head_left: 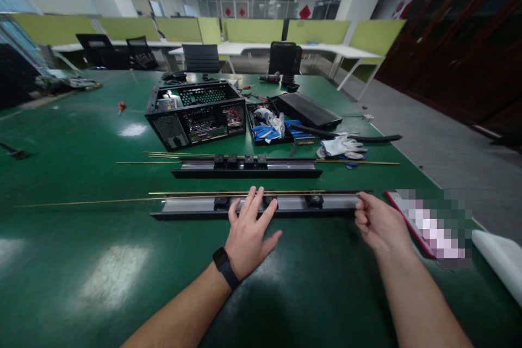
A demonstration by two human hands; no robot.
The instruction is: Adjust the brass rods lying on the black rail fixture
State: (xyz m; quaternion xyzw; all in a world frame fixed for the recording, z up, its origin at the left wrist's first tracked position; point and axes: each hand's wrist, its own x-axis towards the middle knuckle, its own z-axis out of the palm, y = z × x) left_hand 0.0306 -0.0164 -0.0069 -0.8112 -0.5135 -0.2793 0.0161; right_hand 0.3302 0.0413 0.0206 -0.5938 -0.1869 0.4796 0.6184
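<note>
A long black channel (191, 216) with a pale inner strip (291, 204) lies crosswise on the table in front of me. Black square blocks (314, 199) sit along it. My left hand (249, 234), a watch on its wrist, has its fingers spread over the channel's middle; the fingertips reach thin brass-coloured rods (196, 196) that run along its top. One long rod (89, 203) sticks out far beyond the left end. At the channel's right end, my right hand (379, 221) is closed in a pinch on the end of a rod.
Behind lies a second black channel (244, 174) with blocks and rods. Farther back stand an open computer case (196, 114), a box of gloves (269, 125), a black panel (308, 109) and white gloves (342, 147). A red-edged item (411, 225) and white roll (499, 258) lie right.
</note>
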